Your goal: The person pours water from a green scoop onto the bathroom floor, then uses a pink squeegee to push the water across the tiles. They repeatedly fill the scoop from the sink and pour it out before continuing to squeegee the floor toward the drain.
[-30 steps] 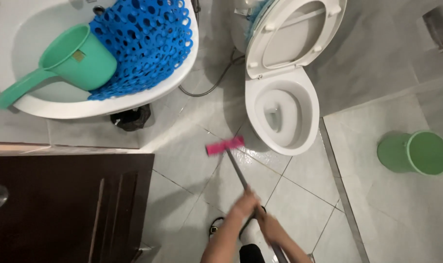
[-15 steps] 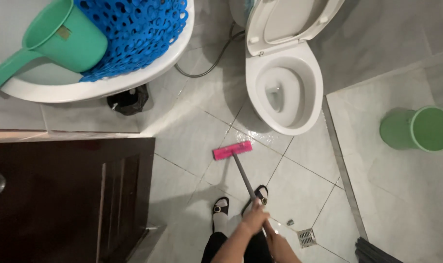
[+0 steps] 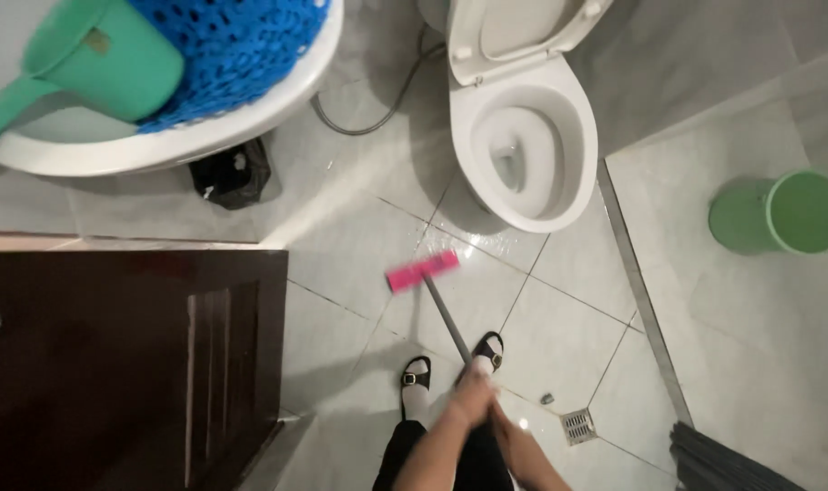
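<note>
Pink flat brush head (image 3: 422,271) on glossy tile (image 3: 341,245), both hands (image 3: 476,398) gripping its handle.

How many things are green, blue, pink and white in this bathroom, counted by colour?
Green: 2, scoop and bucket
Blue: 1, mat
Pink: 1, brush head
White: 2, basin and toilet
Total: 6

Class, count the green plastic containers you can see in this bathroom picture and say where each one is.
2. A green scoop with a long handle lies in the white basin at upper left; a green bucket lies tipped on the floor at right. Others may sit outside the view.
</note>
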